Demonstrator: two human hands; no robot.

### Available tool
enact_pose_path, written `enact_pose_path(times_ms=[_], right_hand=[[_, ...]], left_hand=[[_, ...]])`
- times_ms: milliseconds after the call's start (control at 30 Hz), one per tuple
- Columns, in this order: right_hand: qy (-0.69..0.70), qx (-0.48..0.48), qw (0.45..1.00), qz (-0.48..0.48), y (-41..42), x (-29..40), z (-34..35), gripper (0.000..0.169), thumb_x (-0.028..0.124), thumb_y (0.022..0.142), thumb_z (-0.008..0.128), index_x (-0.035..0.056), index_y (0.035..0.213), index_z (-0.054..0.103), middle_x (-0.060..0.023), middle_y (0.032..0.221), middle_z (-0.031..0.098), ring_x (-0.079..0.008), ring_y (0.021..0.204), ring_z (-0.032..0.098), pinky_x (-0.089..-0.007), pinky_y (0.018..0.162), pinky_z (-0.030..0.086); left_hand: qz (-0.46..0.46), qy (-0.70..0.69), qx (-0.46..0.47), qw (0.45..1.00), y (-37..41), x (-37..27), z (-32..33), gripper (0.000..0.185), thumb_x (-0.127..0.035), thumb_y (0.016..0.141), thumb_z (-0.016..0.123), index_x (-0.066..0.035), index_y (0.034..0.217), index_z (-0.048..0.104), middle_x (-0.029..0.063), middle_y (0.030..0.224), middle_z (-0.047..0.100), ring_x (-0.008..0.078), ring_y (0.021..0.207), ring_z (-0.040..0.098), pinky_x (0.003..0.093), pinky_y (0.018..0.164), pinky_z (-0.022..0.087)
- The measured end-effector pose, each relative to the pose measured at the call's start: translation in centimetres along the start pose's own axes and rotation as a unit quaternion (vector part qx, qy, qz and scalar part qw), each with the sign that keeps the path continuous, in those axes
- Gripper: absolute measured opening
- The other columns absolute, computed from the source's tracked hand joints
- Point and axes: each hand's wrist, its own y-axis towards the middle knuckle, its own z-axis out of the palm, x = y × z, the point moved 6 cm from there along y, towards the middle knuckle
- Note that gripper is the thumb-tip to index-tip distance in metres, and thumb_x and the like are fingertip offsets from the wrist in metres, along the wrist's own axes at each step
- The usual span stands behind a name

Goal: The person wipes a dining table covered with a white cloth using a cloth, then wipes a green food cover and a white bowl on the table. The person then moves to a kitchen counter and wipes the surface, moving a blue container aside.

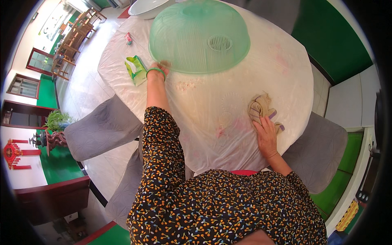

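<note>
My left hand, with a green bangle at the wrist, is at the near left rim of a green mesh food cover. It appears to grip that rim; the fingertips are partly hidden, and a brownish patch beside them is unclear. Under my right hand a crumpled beige cloth with purple stripes lies on the table, with my fingers on its near part. Pale crumbs are scattered just in front of the cover. A green and yellow tissue pack lies left of my left hand.
Clear plastic sheeting covers the round table. A small red wrapped item lies at the far left, and a white basin stands behind. Grey padded chairs flank the table on both sides.
</note>
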Motion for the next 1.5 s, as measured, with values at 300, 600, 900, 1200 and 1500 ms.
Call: enact_pose_path(times_ms=[300,600,900,1200,1500], right_hand=[[-0.005,-0.023,1.0,-0.015,0.0,0.5,0.0,0.037,0.002,0.073,0.053,0.0083,0.109,0.056,-0.013,0.12,0.048,-0.0332,0.116,0.04,-0.0445,0.093,0.032],[0.217,-0.142,0.961,0.096,-0.7,-3.7,1.3,0.03,0.006,0.082,0.045,0.0032,0.11,0.054,-0.0117,0.117,0.051,-0.0268,0.111,0.046,-0.0376,0.095,0.034],[0.454,-0.44,0.755,0.171,0.3,-6.6,-24.3,0.029,0.006,0.086,0.04,0.0019,0.113,0.049,-0.0076,0.106,0.053,-0.0144,0.093,0.053,-0.0257,0.079,0.045],[0.005,-0.22,0.886,-0.407,10.5,16.7,-34.2,0.032,0.003,0.067,0.064,0.007,0.099,0.056,-0.0072,0.099,0.059,-0.0257,0.092,0.056,-0.035,0.082,0.044],[-0.009,0.111,0.965,-0.238,15.8,13.4,-29.3,0.03,0.007,0.074,0.052,0.0069,0.104,0.055,-0.0129,0.097,0.06,-0.0306,0.087,0.058,-0.0346,0.077,0.046]], left_hand=[[0.233,-0.186,0.159,0.941,-10.6,-5.2,10.6,0.019,-0.02,0.087,0.039,-0.006,0.091,0.052,0.0051,0.071,0.054,0.0181,0.059,0.052,0.0333,0.052,0.045],[0.38,-0.03,0.325,0.866,-27.1,-6.9,12.1,0.02,-0.024,0.091,0.043,-0.007,0.084,0.05,-0.0002,0.058,0.047,0.0094,0.044,0.042,0.0233,0.039,0.035],[0.537,0.223,0.328,0.745,-38.3,-5.7,6.2,0.02,-0.017,0.09,0.045,-0.002,0.091,0.058,-0.0024,0.055,0.044,0.0048,0.045,0.04,0.0203,0.042,0.032],[0.636,0.335,0.363,0.593,-45.8,-3.6,7.7,0.015,-0.012,0.084,0.05,-0.001,0.09,0.058,0.0076,0.06,0.051,0.0151,0.054,0.052,0.0279,0.052,0.041],[0.678,0.361,0.342,0.542,-46.6,-2.2,7.6,0.012,-0.012,0.084,0.051,-0.001,0.085,0.057,0.013,0.068,0.056,0.0244,0.061,0.056,0.0315,0.057,0.043]])
